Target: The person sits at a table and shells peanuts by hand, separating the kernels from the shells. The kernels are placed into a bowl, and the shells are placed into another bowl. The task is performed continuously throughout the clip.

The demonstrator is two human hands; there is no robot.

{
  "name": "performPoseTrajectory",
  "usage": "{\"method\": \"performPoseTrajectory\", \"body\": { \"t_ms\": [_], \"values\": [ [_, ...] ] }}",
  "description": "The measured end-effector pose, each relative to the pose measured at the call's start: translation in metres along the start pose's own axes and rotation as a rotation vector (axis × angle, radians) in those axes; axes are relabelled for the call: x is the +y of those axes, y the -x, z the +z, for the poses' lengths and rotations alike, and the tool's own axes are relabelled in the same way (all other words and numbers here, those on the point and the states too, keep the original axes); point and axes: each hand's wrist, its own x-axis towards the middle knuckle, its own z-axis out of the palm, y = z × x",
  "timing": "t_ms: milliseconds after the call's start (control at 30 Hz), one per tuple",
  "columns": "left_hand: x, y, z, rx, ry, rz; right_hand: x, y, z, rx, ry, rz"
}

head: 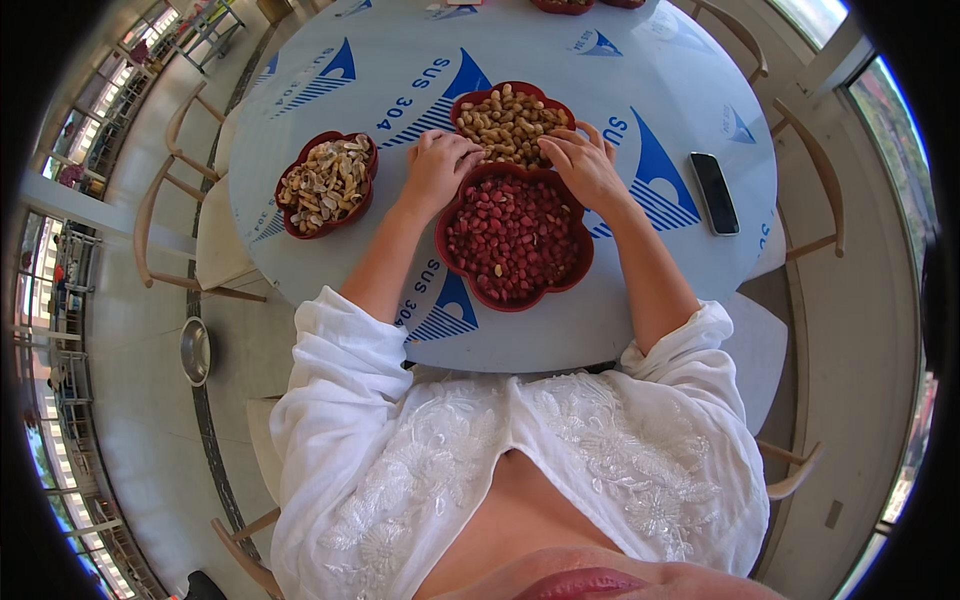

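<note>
A red flower-shaped bowl [572, 114] holds unshelled peanuts [504, 120]. My left hand [441, 166] is at its lower left rim, fingers bent over the edge. At the right rim is my right hand [585, 166], its fingertips by the peanuts; whether either hand grips anything is not clear. Closer to me, between my forearms, stands a second red bowl [516, 301] full of red-skinned peanut kernels [510, 232]; a few paler ones lie among them. Left of my left hand, a third red bowl [369, 201] is heaped with broken peanut shells [326, 184].
The round table [525, 337] carries blue printed markings. A smartphone [714, 193] with a dark screen lies at the right. More red bowls [562, 6] stand at the far edge. Wooden chairs [821, 176] surround the table, and a metal basin [196, 351] is on the floor at left.
</note>
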Motion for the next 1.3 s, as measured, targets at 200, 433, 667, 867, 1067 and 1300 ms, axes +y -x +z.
{"method": "performPoseTrajectory", "body": {
  "t_ms": [200,433,667,867,1067,1300],
  "values": [
    [0.007,-0.034,-0.023,-0.449,0.086,-0.301,-0.001,0.000,-0.004,-0.032,-0.063,0.034],
    [0.022,-0.030,-0.011,-0.168,0.082,-0.328,0.011,-0.006,0.012,0.136,-0.150,0.050],
    [0.044,-0.022,-0.016,0.150,0.568,-0.212,-0.003,-0.004,0.001,0.433,-0.249,-0.181],
    [0.076,-0.014,-0.036,0.015,0.817,-0.214,-0.033,0.009,-0.013,0.353,-0.469,-0.264],
    [0.079,-0.011,-0.041,-0.028,0.847,-0.092,-0.034,0.009,-0.014,0.314,-0.567,-0.279],
    [0.073,-0.007,-0.044,-0.042,0.642,-0.005,-0.036,0.010,-0.017,0.280,-0.558,-0.325]
  ]
}}
